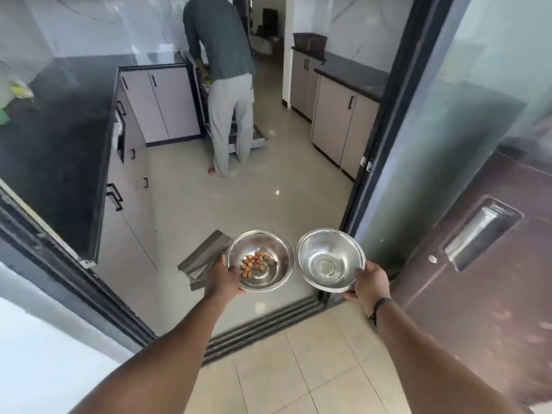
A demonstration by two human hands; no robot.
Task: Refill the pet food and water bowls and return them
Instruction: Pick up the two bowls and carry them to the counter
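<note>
Left grip [222,279] clamped on kibble bowl [259,261], right grip [370,283] clamped on clear-bottomed water bowl [330,259].

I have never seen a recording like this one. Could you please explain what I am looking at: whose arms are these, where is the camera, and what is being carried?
There is no machine here. The single picture comes from a camera worn on a person's head, looking forward and down, so the two arms belong to the wearer. The left hand holds a steel bowl by its rim, with a few brown kibble pieces inside. The right hand holds a second steel bowl, which looks empty or nearly so; I cannot tell if any water is in it. The wearer stands at a sliding door track, facing a kitchen with a dark countertop. Further in, another person bends over at the counter, back turned.
</note>
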